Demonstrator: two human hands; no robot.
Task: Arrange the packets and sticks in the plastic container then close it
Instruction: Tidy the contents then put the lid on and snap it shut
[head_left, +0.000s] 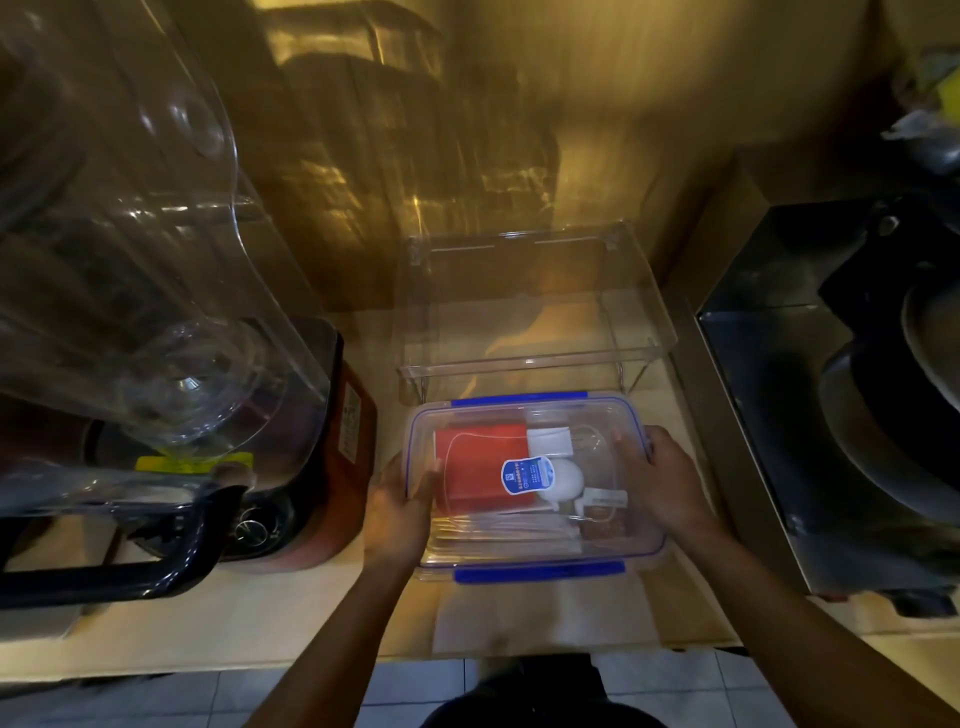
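Now clear plastic container (530, 410) lidded, blue clips, red packets (480, 467) inside.

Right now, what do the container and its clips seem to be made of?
The container looks like clear glossy plastic: the red packet and sticks show through its lid. The clips look like opaque blue plastic.

Legible text: I find none. Blue-and-white sticker (528, 475) at the lid centre of the plastic container (535, 486): print too small to read. White label (351, 422) on the red appliance's (347, 467) side: blurred. Yellow tag (192, 462) beside it: unreadable.
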